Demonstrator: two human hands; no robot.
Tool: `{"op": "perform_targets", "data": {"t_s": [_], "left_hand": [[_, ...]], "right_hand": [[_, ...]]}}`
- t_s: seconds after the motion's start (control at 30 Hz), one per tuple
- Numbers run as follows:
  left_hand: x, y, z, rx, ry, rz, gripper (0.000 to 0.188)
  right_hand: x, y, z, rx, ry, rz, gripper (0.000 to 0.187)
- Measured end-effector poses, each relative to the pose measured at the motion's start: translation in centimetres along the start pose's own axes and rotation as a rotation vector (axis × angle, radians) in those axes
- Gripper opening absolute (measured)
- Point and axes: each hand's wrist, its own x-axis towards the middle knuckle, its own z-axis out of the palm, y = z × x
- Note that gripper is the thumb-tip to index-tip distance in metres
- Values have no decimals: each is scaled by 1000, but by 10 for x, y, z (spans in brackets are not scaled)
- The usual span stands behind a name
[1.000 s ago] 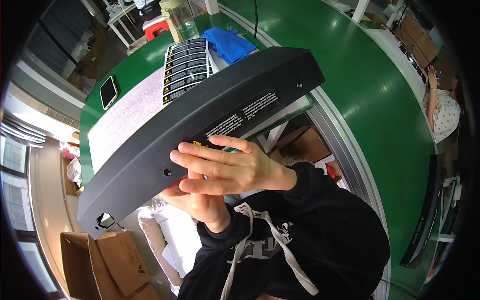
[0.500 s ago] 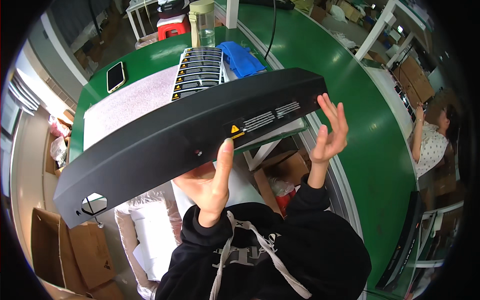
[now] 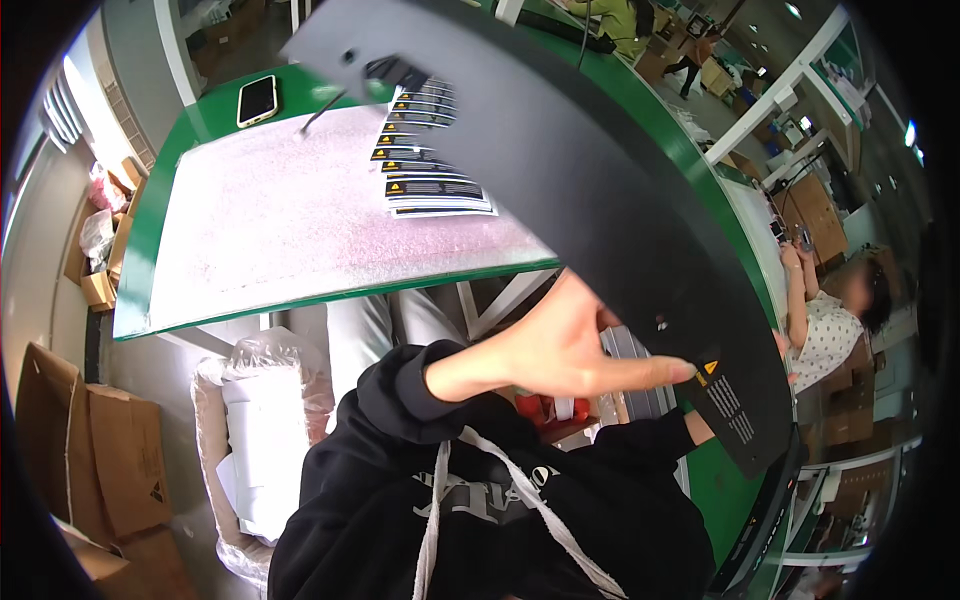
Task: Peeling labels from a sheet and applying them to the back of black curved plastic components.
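Observation:
A long black panel [image 3: 600,190] slants across the view from upper left to lower right, tilted in the air. My left hand [image 3: 560,345] grips its near edge, the thumb pressed on the face beside a dark warning label [image 3: 727,400] with a yellow triangle. Mostly hidden behind the panel's lower end is my right hand [image 3: 782,345]; its wrist shows below and some fingers curl past the right edge. A short dark cable hangs at the panel's upper end, near a cut-out. Below that end, several label sheets [image 3: 435,190] lie fanned on a pale mat [image 3: 270,210].
A phone [image 3: 257,101] lies on the green table [image 3: 150,240]. Cardboard boxes [image 3: 125,450] and a plastic-lined box [image 3: 262,450] with white contents stand on the floor at left. Another person [image 3: 835,315] sits at the right. A similar dark panel [image 3: 765,510] rests at lower right.
The panel has swung clockwise, its left end rising to the top and its label end dropping to the lower right. My right hand, open beside the panel's end before, is now mostly behind it.

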Motion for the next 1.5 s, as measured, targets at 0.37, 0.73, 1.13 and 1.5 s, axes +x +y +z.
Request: {"op": "perform_targets", "data": {"t_s": [0.37, 0.73, 1.13, 1.5], "left_hand": [[93, -80, 18, -223, -762, -318, 60], [-55, 57, -16, -359, 193, 572, 41], [-103, 99, -24, -466, 433, 781, 43], [-120, 112, -39, -212, 742, 927, 44]], "right_hand": [[-80, -75, -9, -131, 476, 730, 62], [-15, 27, 3, -1403, 433, 364, 81], [77, 135, 40, -1573, 504, 726, 67], [124, 193, 51, -1822, 426, 926, 65]]}}
